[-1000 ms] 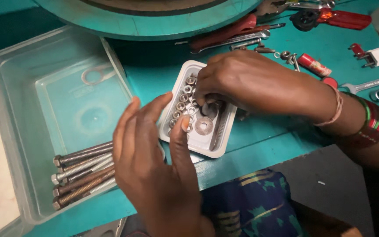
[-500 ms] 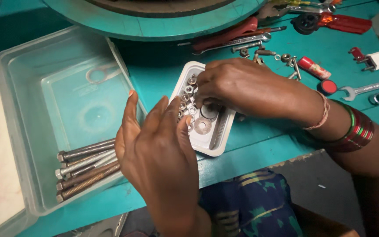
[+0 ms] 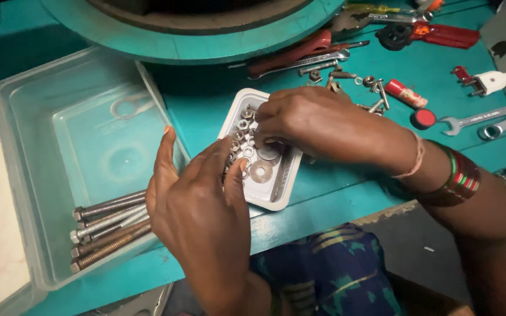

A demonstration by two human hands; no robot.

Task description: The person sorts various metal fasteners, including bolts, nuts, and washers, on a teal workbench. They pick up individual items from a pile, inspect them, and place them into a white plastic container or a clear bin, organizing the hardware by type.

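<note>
Overhead, largest to smallest. Teal workbench (image 3: 346, 199), crossed by both forearms. Clear plastic bin (image 3: 36, 134) at the left edge, holding a bundle of long threaded bolts (image 3: 109, 228) in its near corner. Left hand (image 3: 197, 205) raised between bin and tray, fingers (image 3: 165, 155) spread and loosely extended, released, gripping nothing, tips over the tray's near-left edge; contact could not be told. Right hand (image 3: 308, 123) laid across the tray's far end, fingers curled down among the hardware, fingertips hidden, so whether anything was pinched could not be told. Small white rectangular tray (image 3: 273, 196) between the hands, near the bench's front edge, filled with nuts (image 3: 241, 137) and flat washers (image 3: 261, 171). Beyond the right wrist, well apart from the tray: red-handled pliers (image 3: 294, 52), two open-ended spanners (image 3: 484, 120), a small red cylindrical tube (image 3: 406, 93) with a pale label band, lying tilted, and a round red cap (image 3: 423, 119) just beside it.
</note>
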